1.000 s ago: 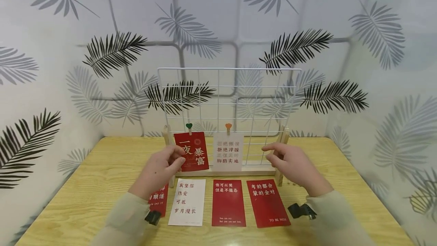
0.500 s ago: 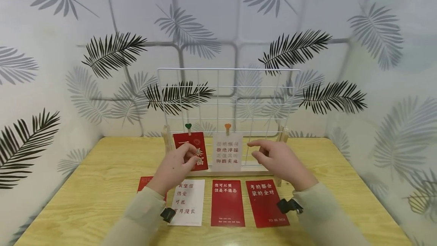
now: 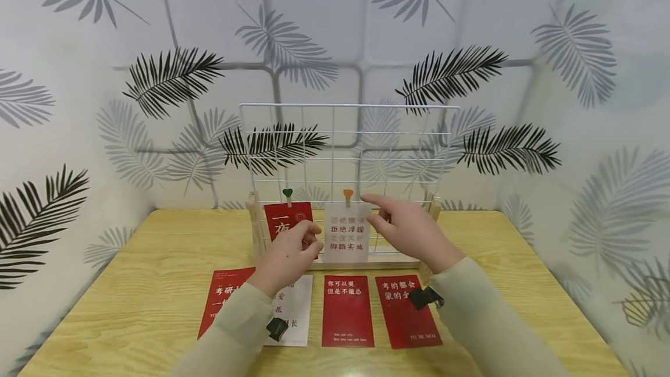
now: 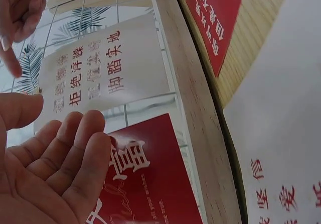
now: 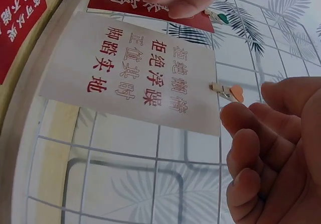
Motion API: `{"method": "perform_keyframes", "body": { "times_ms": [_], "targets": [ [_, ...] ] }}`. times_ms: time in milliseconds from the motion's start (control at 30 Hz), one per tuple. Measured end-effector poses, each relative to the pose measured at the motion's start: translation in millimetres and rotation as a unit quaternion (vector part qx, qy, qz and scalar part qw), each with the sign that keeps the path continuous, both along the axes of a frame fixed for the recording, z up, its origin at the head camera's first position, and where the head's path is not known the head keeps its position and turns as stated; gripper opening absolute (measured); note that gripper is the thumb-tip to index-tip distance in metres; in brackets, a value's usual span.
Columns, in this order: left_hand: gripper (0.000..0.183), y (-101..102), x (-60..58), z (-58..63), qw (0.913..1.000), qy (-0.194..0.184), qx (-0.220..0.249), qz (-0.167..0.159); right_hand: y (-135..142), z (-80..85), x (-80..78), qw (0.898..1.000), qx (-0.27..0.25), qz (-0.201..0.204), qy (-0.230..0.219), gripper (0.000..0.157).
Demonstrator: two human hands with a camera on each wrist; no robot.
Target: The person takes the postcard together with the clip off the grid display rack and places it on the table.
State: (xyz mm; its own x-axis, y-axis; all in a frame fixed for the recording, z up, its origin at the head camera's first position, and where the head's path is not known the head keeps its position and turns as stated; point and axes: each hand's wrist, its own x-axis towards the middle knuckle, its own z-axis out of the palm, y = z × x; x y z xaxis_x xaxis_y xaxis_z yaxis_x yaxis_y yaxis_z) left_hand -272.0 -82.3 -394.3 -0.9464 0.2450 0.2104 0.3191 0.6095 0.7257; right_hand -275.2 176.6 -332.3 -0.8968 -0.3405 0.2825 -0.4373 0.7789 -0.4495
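Observation:
A white card point(image 3: 345, 238) with red and grey lettering hangs on the white wire grid point(image 3: 387, 162), clipped by a small wooden clothespin with an orange heart point(image 3: 348, 194). My right hand point(image 3: 410, 227) is at this card's upper right; in the right wrist view its thumb and forefinger are spread just beside the orange-heart clothespin point(image 5: 231, 92), holding nothing. To the left hangs a red card point(image 3: 277, 214) under a green-heart clothespin point(image 3: 288, 194). My left hand point(image 3: 289, 253), fingers loosely bent and holding nothing, covers part of that red card, fingertips near the white card's left edge.
Wooden feet hold the grid upright on the wood-grain table point(image 3: 131, 284). Before it lie a red card point(image 3: 225, 284), a white card point(image 3: 300, 313) partly under the left arm, and two more red cards, one central point(image 3: 348, 313), one rightward point(image 3: 413, 324). Leaf-patterned wall covering stands behind.
Both hands have moved inward toward the hanging white card, the left going right and the right going left and up to the orange-heart clothespin. The cards stay in place.

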Motion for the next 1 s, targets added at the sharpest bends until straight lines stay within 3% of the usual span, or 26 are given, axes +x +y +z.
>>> {"method": "perform_keyframes", "body": {
  "times_ms": [367, 567, 833, 1000],
  "targets": [
    [0.036, 12, -1.5, 1.9, 0.9988, -0.023, -0.006, 0.043, -20, 11.3, -15.2, 0.998, 0.060, 0.011, 0.035, 0.048],
    [0.043, 18, -3.2, 2.0, 0.9988, -0.026, -0.003, 0.041, -26, 13.3, -22.5, 0.992, 0.108, 0.010, 0.059, 0.049],
    [0.035, 25, -10.4, -4.2, 0.9984, -0.009, -0.009, 0.055, -32, 14.2, -31.4, 0.978, 0.174, 0.010, 0.117, 0.045],
    [0.022, 27, -13.5, -6.7, 0.9977, 0.007, -0.002, 0.068, -35, 13.4, -35.8, 0.975, 0.178, 0.009, 0.134, 0.036]
  ]
}}
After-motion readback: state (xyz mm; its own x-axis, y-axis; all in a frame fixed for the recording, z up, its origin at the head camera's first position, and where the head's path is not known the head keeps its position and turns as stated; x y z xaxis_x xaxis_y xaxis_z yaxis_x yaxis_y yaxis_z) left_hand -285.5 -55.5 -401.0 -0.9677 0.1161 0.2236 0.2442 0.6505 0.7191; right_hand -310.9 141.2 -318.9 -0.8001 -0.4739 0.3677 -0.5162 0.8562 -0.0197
